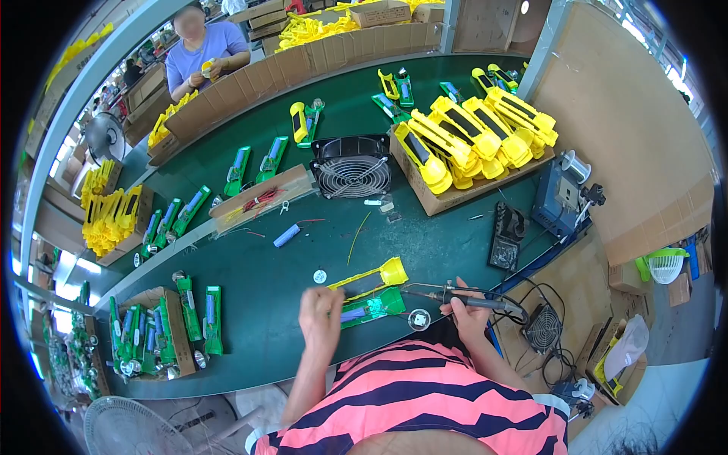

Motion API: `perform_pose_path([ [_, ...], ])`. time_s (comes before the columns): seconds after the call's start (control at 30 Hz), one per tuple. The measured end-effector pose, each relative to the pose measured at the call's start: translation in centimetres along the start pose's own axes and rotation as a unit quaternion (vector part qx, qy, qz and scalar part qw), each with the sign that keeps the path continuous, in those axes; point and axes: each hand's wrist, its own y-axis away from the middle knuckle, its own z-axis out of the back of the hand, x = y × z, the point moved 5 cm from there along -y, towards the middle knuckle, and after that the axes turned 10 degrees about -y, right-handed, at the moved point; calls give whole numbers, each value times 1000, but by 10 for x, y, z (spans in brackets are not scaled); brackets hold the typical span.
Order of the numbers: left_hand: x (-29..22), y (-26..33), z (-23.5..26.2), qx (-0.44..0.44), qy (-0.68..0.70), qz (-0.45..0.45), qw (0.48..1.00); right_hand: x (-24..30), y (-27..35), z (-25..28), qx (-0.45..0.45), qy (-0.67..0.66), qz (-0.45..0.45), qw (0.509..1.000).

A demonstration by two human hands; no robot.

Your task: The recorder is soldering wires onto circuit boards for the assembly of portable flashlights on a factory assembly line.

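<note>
My right hand [468, 312] grips a soldering iron [479, 302], its tip reaching left over a green flashlight housing half [390, 301]. A blue cylindrical battery cell [353, 314] sits in that housing. Curled at the housing's left end is my left hand [320, 320], its fingers closed; whatever they pinch is too small or hidden to name. Just behind the housing lies a yellow shell half [393, 271]. A round clear lamp head [418, 320] rests by the housing's right end, and a small white disc [320, 276] lies beyond my left hand.
A carton of yellow shells [470, 144] stands at the back right beside a black fan [351, 168]. A blue soldering station [561, 193] is at the right. Green assemblies fill a box [155, 334] at left. Across a cardboard barrier [303, 68] sits another person [205, 53].
</note>
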Motion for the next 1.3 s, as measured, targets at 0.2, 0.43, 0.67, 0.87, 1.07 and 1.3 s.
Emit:
perform_pose_path([
  [0.2,44,-22,-30,123,-169,22,978,2,-7,5,-1,12,38,999],
  [0.43,34,47,-1,-68,-52,-34,996,18,-18,15,-64,32,71,995],
  [0.67,29,14,8,101,49,-110,988,26,-41,13,-69,83,97,989],
  [0.87,118,-139,82,-100,-65,-43,992,20,-51,19,-98,73,32,992],
  [1.07,297,-267,42,-163,-131,194,959,11,-54,26,-123,68,43,989],
  [1.3,331,-304,-1,134,-375,308,864,14,-56,27,-134,97,32,986],
])
